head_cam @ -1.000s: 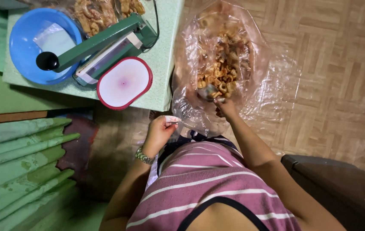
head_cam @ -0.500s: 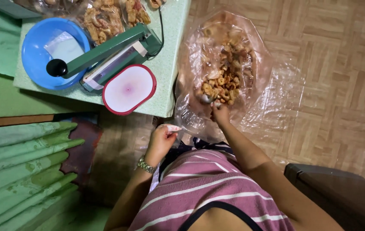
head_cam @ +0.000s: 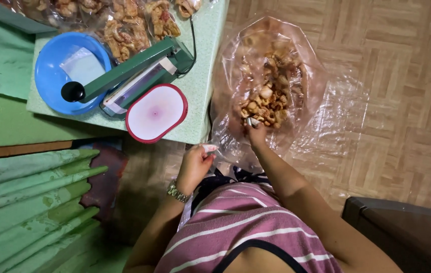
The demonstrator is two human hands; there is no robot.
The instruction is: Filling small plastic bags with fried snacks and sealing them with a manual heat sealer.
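My right hand (head_cam: 257, 134) reaches into a large clear plastic bag (head_cam: 301, 76) standing on the floor and grips a metal scoop (head_cam: 250, 122) pushed into a heap of golden fried snack pieces (head_cam: 268, 98). My left hand (head_cam: 193, 164), with a metal watch on the wrist, is closed on a small clear plastic packet (head_cam: 208, 147) held just left of the big bag, below the corner of the table.
A green-topped table (head_cam: 197, 76) at upper left carries a blue bowl (head_cam: 48, 76), a green lever heat sealer (head_cam: 129, 71), a red-rimmed oval lid (head_cam: 156, 112) and filled snack bags (head_cam: 124, 23). Green cloth (head_cam: 28, 192) lies at left, a dark box (head_cam: 407, 237) at lower right. Wood parquet floor.
The scoop has gone deeper into the snack heap and is mostly hidden now. My left hand keeps the small packet. The view has drifted so everything sits slightly lower and to the right.
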